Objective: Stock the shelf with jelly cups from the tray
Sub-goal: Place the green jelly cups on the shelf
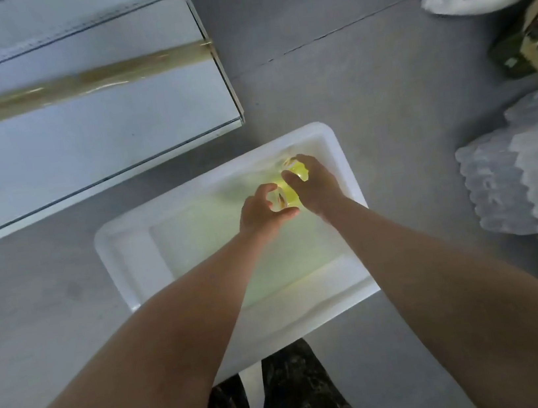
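Jelly cups (287, 193): yellow, blurred, count unclear, in the far right part of the white tray (130, 258). Left hand (260, 210) grip curls round one cup. Right hand (315, 185) grip closes over another, largely hiding it. Tray rests on grey floor (384, 101), shelf (77, 127) just beyond. Wrapped packs (533, 173) at right, cut off.

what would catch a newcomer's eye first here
The bright yellow jelly cups stand out first, at the far right end of the white tray on the grey floor. The left hand and right hand each curl round one. The pale shelf fills the upper left, and clear wrapped packs are stacked at the right edge.
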`<action>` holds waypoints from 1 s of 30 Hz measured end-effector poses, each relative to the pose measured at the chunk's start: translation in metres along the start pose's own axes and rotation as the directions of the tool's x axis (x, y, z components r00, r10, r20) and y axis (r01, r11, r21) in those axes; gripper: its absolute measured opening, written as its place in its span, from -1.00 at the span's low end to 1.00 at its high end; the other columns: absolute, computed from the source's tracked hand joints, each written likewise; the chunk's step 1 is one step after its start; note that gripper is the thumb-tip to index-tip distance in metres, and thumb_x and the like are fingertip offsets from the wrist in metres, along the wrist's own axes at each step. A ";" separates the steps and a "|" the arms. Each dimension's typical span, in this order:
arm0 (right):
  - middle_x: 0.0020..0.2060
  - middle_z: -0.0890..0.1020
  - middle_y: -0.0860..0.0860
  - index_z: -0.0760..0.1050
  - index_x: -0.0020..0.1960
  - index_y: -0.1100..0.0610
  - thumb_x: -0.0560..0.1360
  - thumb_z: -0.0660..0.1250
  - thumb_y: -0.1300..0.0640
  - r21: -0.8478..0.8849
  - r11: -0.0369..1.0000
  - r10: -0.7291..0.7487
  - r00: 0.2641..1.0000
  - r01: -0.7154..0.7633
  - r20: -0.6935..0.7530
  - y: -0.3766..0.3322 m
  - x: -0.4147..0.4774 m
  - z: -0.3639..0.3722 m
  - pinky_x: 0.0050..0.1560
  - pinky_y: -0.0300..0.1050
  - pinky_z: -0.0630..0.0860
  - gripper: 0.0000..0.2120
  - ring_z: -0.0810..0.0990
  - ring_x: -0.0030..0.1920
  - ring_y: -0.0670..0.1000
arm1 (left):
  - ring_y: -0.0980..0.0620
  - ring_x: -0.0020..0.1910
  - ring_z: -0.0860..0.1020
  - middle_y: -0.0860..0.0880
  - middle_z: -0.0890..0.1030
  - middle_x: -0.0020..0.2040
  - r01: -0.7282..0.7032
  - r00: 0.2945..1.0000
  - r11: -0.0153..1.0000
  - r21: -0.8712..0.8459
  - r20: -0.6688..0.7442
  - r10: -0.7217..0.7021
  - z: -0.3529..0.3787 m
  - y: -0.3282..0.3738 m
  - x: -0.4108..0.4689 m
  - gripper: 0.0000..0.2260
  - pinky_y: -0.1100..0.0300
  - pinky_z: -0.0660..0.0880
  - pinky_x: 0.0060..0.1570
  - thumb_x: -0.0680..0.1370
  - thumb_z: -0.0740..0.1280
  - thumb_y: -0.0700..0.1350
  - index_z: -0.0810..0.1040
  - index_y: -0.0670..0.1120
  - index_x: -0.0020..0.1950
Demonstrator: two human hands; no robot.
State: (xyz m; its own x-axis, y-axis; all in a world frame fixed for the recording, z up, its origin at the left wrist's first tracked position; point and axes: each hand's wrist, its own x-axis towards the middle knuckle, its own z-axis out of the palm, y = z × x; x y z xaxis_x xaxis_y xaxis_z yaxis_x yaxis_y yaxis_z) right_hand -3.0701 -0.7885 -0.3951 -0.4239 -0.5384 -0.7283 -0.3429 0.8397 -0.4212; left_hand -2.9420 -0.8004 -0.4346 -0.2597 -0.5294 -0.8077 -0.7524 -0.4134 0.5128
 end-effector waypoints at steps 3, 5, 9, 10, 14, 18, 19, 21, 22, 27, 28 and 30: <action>0.27 0.47 0.03 0.35 0.41 0.00 0.54 0.35 -0.05 0.036 0.999 -0.012 0.997 0.015 -0.072 0.006 0.007 0.009 0.27 -0.11 0.35 -0.52 0.45 0.29 0.06 | -0.08 0.15 0.53 -0.12 0.52 0.15 -0.002 1.000 1.000 0.003 0.010 0.002 0.008 -0.007 0.013 -0.35 0.21 0.41 0.06 0.37 0.56 0.07 0.39 0.08 0.39; 0.16 0.49 -0.01 0.42 0.30 0.00 0.51 0.39 -0.03 0.045 0.998 -0.030 0.995 0.034 -0.090 0.008 0.010 0.012 0.23 -0.12 0.40 -0.60 0.49 0.19 0.03 | -0.11 0.15 0.53 -0.14 0.53 0.15 -0.002 1.000 1.000 -0.001 0.006 0.002 0.013 -0.011 0.020 -0.34 0.17 0.41 0.09 0.36 0.56 0.07 0.38 0.08 0.40; 0.07 0.50 -0.04 0.47 0.14 -0.01 0.46 0.44 -0.04 0.041 0.998 -0.037 0.995 0.041 -0.097 0.007 0.018 0.017 0.07 -0.18 0.40 -0.70 0.52 0.06 -0.03 | -0.10 0.09 0.55 -0.13 0.53 0.12 -0.017 1.000 1.000 0.015 -0.023 0.017 0.020 -0.016 0.027 -0.39 0.21 0.41 -0.01 0.33 0.57 0.09 0.44 0.06 0.33; 0.07 0.51 -0.03 0.47 0.13 -0.01 0.45 0.44 -0.05 0.033 0.999 -0.036 0.994 0.039 -0.098 0.006 0.020 0.019 0.06 -0.18 0.40 -0.69 0.52 0.04 -0.03 | -0.08 0.08 0.55 -0.11 0.53 0.12 -0.021 1.000 1.000 0.020 -0.021 0.022 0.021 -0.018 0.028 -0.40 0.23 0.39 -0.04 0.32 0.57 0.10 0.46 0.04 0.30; 0.09 0.54 -0.04 0.46 0.17 0.01 0.42 0.48 -0.08 0.000 1.000 -0.016 0.996 0.016 -0.082 0.008 0.027 0.023 0.11 -0.10 0.46 -0.61 0.53 0.07 -0.03 | -0.04 0.07 0.55 -0.09 0.55 0.11 -0.022 1.000 0.999 0.024 0.014 0.021 0.011 -0.026 0.026 -0.44 0.25 0.37 -0.05 0.32 0.58 0.10 0.51 -0.04 0.23; 0.08 0.55 -0.07 0.45 0.27 0.00 0.42 0.49 -0.11 -0.024 1.000 -0.005 1.000 0.004 -0.030 0.011 0.029 0.031 0.07 -0.17 0.43 -0.51 0.51 0.09 -0.05 | -0.01 0.06 0.59 -0.02 0.64 0.05 0.033 0.999 0.999 -0.009 0.010 -0.033 -0.016 -0.049 0.013 -0.49 0.18 0.49 0.06 0.31 0.59 0.08 0.55 -0.06 0.17; 0.09 0.55 -0.06 0.45 0.30 -0.02 0.41 0.48 -0.14 -0.035 0.999 -0.005 1.000 0.005 -0.014 0.011 0.029 0.035 0.07 -0.19 0.40 -0.48 0.51 0.09 -0.04 | 0.00 0.05 0.60 -0.01 0.66 0.03 0.061 0.998 0.998 -0.022 0.002 -0.061 -0.023 -0.057 0.009 -0.49 0.14 0.51 0.09 0.30 0.60 0.08 0.55 -0.05 0.17; 0.14 0.56 -0.02 0.44 0.33 -0.09 0.40 0.46 -0.21 -0.085 0.996 -0.005 1.000 0.006 0.012 0.012 0.029 0.043 0.09 -0.18 0.38 -0.44 0.51 0.16 0.00 | 0.00 0.03 0.62 0.00 0.67 0.01 0.104 0.994 0.992 -0.068 -0.013 -0.105 -0.033 -0.071 0.000 -0.49 0.12 0.53 0.09 0.28 0.61 0.06 0.56 -0.04 0.15; 0.15 0.57 -0.01 0.44 0.33 -0.12 0.39 0.45 -0.24 -0.114 0.993 -0.001 1.000 0.004 0.025 0.013 0.028 0.047 0.11 -0.16 0.38 -0.43 0.51 0.20 0.03 | 0.01 0.01 0.62 0.00 0.67 0.01 0.118 0.993 0.989 -0.092 -0.018 -0.120 -0.037 -0.077 -0.005 -0.51 0.14 0.53 0.06 0.29 0.61 0.04 0.55 -0.04 0.13; 0.16 0.57 0.00 0.47 0.31 0.03 0.38 0.52 -0.11 0.049 0.991 0.119 0.991 -0.122 0.057 0.019 0.010 0.055 0.09 -0.15 0.44 -0.44 0.52 0.16 0.02 | -0.01 -0.06 0.64 0.05 0.64 -0.05 0.156 0.986 0.974 -0.165 -0.037 -0.164 -0.049 -0.098 -0.024 -0.56 0.05 0.57 0.05 0.28 0.61 0.09 0.53 0.03 0.04; 0.16 0.57 0.02 0.45 0.30 0.07 0.38 0.53 -0.08 0.103 0.984 0.140 0.988 -0.145 0.060 0.019 0.004 0.054 0.06 -0.15 0.44 -0.43 0.53 0.13 0.02 | -0.03 -0.07 0.64 0.04 0.65 -0.04 0.151 0.986 0.973 -0.173 -0.042 -0.161 -0.052 -0.099 -0.028 -0.55 0.02 0.58 0.07 0.27 0.61 0.11 0.55 0.03 0.05; 0.15 0.57 0.06 0.42 0.28 0.12 0.38 0.54 -0.05 0.180 0.970 0.153 0.986 -0.161 0.060 0.014 -0.010 0.048 0.01 -0.15 0.44 -0.43 0.55 0.07 0.02 | -0.05 -0.07 0.64 0.02 0.66 -0.04 0.128 0.989 0.976 -0.178 -0.052 -0.139 -0.059 -0.096 -0.038 -0.52 0.01 0.59 0.06 0.27 0.60 0.14 0.59 0.00 0.09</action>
State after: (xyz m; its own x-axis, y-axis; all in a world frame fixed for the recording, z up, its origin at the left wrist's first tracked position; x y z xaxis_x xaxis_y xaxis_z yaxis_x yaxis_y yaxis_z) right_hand -3.0308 -0.7679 -0.4200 -0.4204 -0.3984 -0.8152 -0.1134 0.9145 -0.3885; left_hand -2.8242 -0.7844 -0.4364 -0.1205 -0.5042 -0.8551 -0.6599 -0.6029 0.4484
